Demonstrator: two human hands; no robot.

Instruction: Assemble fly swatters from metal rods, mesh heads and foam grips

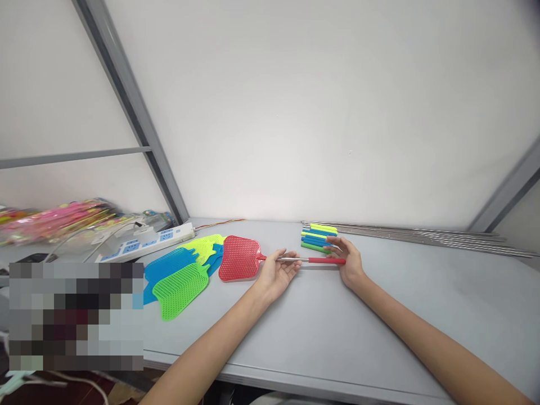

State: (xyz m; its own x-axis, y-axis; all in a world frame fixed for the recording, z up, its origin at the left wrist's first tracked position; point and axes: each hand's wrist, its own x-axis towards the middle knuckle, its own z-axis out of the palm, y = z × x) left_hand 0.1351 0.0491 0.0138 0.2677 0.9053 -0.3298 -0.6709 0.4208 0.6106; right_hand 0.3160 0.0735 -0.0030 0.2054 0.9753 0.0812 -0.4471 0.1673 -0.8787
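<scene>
A red fly swatter lies level just above the table, with a perforated red head point(240, 259), a short metal rod and a red handle point(324, 260). My left hand point(276, 275) holds the rod close to the head, thumb over it and fingers loosely curled below. Against the handle's far end rests the palm of my right hand point(351, 263); its fingers are spread and not wrapped around the grip. Left of the red head lie loose swatter heads: green point(181, 289), blue point(171, 265) and yellow point(208, 248), partly overlapping. Coloured handle tubes point(319, 236) sit behind my right hand.
Long thin metal rods point(422, 235) run along the wall at the back right. A white power strip point(147, 242) with cables stands at the left. Beyond it lie pink plastic-wrapped items point(63, 222). The grey table's front edge point(295, 379) is near me. A blurred-out patch hides the lower left.
</scene>
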